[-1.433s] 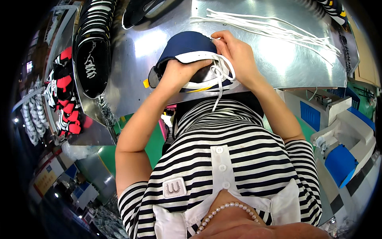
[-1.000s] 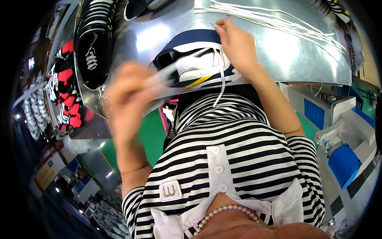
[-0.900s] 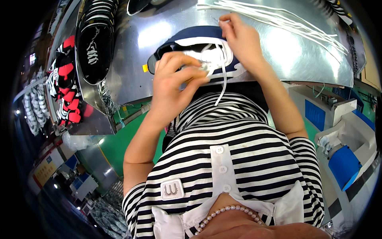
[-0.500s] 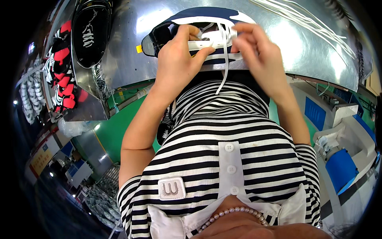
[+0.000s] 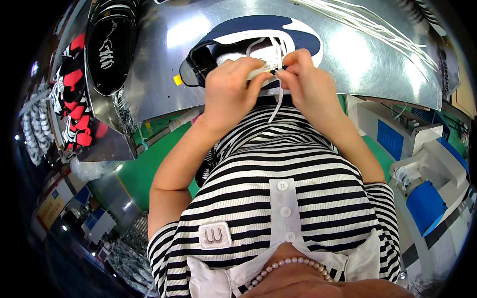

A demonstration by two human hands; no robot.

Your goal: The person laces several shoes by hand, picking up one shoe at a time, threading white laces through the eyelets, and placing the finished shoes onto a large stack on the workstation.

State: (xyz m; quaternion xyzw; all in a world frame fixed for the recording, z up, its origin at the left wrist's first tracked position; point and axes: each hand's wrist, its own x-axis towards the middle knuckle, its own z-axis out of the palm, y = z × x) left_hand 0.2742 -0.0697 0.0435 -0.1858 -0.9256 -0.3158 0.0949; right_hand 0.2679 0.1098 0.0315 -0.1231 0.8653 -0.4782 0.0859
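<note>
A navy and white sneaker (image 5: 258, 42) lies on the shiny metal table (image 5: 164, 64) right in front of me. My left hand (image 5: 229, 89) grips the shoe's near side over the lacing area. My right hand (image 5: 308, 82) pinches the white shoelace (image 5: 276, 99) at its dark tip, next to the left thumb. A loose end of the lace hangs down over my striped shirt.
A bundle of loose white laces (image 5: 377, 25) lies at the table's far right. Black shoes (image 5: 107, 47) sit on a tray at the left, with red and black shoes (image 5: 72, 99) stacked beyond. A white and blue machine (image 5: 422, 174) stands at the right.
My left hand swung out to the left, then came back onto the sneaker. Both hands now meet at the lace, and the shoe sits more centred in view.
</note>
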